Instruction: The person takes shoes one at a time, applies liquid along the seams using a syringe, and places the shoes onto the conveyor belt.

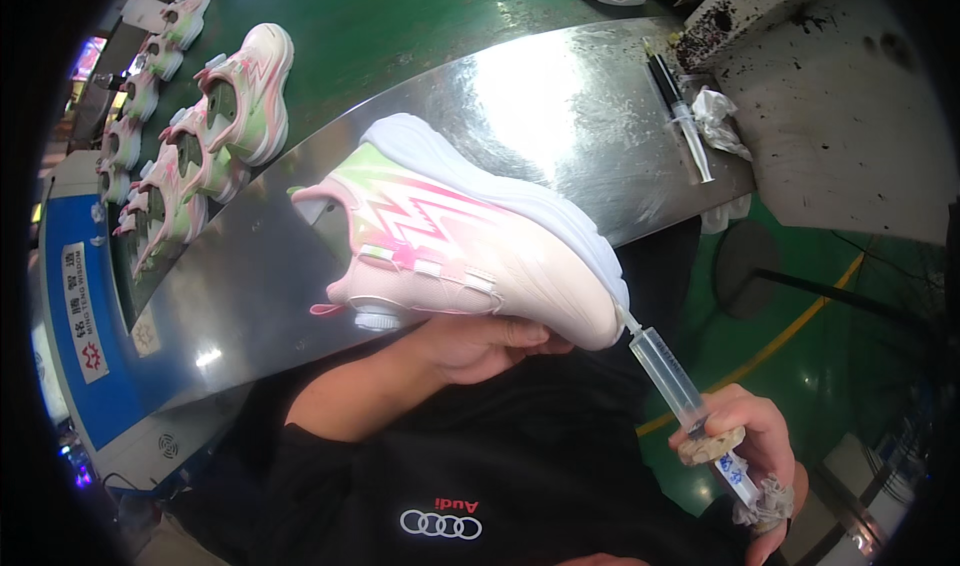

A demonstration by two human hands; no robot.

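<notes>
A pale pink sneaker (pixel 430 226) with a thick white sole, bright pink zigzag stripes and light green at the heel lies tilted on its side in front of me. My left hand (pixel 485 346) is closed on it from below, the thumb at the upper and the other fingers hidden under the shoe. My right hand (pixel 752 431) grips a clear syringe (pixel 668 374) whose flange is wrapped in tan material and whose plunger end is wrapped in crumpled whitish material. The syringe's nozzle meets the edge between sole and upper at the toe.
A shiny metal work surface (pixel 560 76) runs beneath the shoe. At its right end lie another syringe (pixel 690 131), a dark slim tool (pixel 660 81) and crumpled white tissue (pixel 718 124). Several similar sneakers (pixel 245 96) stand on the green belt (pixel 340 26) at left. A stained metal panel (pixel 850 116) rises at right.
</notes>
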